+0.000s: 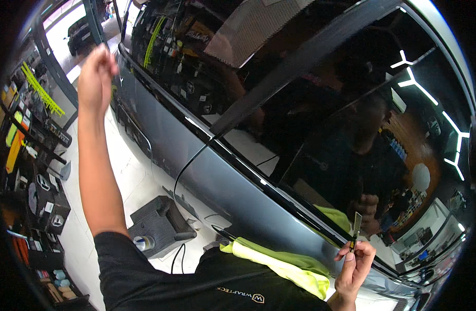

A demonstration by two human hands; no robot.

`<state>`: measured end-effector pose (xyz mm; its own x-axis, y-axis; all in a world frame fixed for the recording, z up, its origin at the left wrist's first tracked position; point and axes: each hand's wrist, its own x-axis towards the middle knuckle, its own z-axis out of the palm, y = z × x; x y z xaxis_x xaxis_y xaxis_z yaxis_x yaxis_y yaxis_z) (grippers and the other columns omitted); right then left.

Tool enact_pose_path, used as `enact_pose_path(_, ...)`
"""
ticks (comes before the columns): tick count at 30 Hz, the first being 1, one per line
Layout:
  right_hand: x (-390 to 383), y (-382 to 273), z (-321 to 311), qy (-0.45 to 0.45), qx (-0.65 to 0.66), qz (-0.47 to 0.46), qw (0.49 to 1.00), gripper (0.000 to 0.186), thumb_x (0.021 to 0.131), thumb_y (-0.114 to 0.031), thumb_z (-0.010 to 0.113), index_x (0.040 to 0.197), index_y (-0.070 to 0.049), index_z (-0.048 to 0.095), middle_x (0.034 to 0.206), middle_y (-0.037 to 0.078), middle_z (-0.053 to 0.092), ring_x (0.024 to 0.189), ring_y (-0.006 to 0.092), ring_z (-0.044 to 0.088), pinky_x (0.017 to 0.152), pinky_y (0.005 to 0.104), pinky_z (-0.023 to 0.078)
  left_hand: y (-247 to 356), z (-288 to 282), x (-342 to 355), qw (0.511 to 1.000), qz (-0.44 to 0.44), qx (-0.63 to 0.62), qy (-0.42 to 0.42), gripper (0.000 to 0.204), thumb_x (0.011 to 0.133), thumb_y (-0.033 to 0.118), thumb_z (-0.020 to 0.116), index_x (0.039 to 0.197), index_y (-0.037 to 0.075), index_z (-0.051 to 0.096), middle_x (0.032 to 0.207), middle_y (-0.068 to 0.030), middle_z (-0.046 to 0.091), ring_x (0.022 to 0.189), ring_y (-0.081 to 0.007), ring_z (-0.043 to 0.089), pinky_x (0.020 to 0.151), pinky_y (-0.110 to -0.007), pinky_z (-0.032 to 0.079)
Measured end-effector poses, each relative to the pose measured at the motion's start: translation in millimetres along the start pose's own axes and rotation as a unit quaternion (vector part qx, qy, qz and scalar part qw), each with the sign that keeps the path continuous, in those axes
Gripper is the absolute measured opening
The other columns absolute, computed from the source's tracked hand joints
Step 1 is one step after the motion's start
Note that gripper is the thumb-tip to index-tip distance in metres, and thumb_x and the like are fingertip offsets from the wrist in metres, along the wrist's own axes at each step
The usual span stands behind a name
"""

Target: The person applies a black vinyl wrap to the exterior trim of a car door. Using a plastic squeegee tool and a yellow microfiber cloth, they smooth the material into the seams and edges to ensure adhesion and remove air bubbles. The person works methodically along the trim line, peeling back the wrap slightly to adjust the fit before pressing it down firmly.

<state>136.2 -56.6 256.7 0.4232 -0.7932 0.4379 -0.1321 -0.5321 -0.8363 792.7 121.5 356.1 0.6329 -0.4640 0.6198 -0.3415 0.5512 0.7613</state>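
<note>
In my right hand (354, 267), low at the right, is a slim snap-off utility knife (357, 230), pinched between thumb and fingers with its blade pointing up. It stands close to the car's dark side window (321, 171), which mirrors the hand. My left arm stretches up to the far left, and my left hand (97, 78) is curled closed beside the car's far end. Slight blur and the hand's angle hide whatever its fingers hold. A yellow-green cloth (279, 264) lies between my dark shirt and the grey car door (238, 192).
A dark grey stool-like box (160, 223) with a small round container (143, 242) stands on the pale floor beside the car. A black cable (178, 259) trails nearby. Shelves (51, 217) and yellow-green strips (43, 90) line the left side. Another car (80, 33) is outside.
</note>
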Motion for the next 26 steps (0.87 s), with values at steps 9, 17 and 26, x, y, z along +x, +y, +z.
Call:
enact_pose_path(9, 37.4, -19.9, 1.7, -0.208, 0.019, -0.120, 0.971, 0.045, 0.111, -0.036, 0.057, 0.085, -0.001, 0.068, 0.066, 0.010, 0.058, 0.054, 0.0293, 0.055, 0.054, 0.0401, 0.043, 39.1, 84.4, -260.1, 0.814, -0.346, 0.302, -0.355, 0.029, 0.110, 0.026, 0.062, 0.114, -0.001, 0.074, 0.090, -0.0130, 0.077, 0.080, -0.0191, 0.074, 0.074, -0.038, 0.059)
enact_pose_path(17, 18.8, -20.6, 32.9, -0.348, -0.017, -0.083, 0.934, 0.021, 0.107, -0.022, 0.064, 0.112, -0.002, 0.072, 0.088, 0.017, 0.072, 0.079, 0.0394, 0.072, 0.071, 0.0485, 0.059, -44.7, 34.6, -511.1, 0.689, -0.350, 0.542, -0.331, 0.020, 0.090, 0.012, 0.071, 0.106, 0.001, 0.077, 0.094, -0.0234, 0.078, 0.086, -0.0477, 0.073, 0.086, -0.049, 0.061)
enact_pose_path(26, 2.2, -4.9, 17.0, -0.598, -0.095, -0.067, 0.793, 0.051, 0.108, -0.040, 0.065, 0.136, 0.003, 0.060, 0.098, 0.023, 0.076, 0.089, 0.0444, 0.075, 0.072, 0.0547, 0.060, -82.4, -43.8, -597.0, 0.624, -0.700, 0.336, -0.087, 0.031, 0.095, 0.028, 0.079, 0.087, -0.002, 0.076, 0.081, -0.0147, 0.078, 0.073, -0.0286, 0.075, 0.078, -0.048, 0.061)
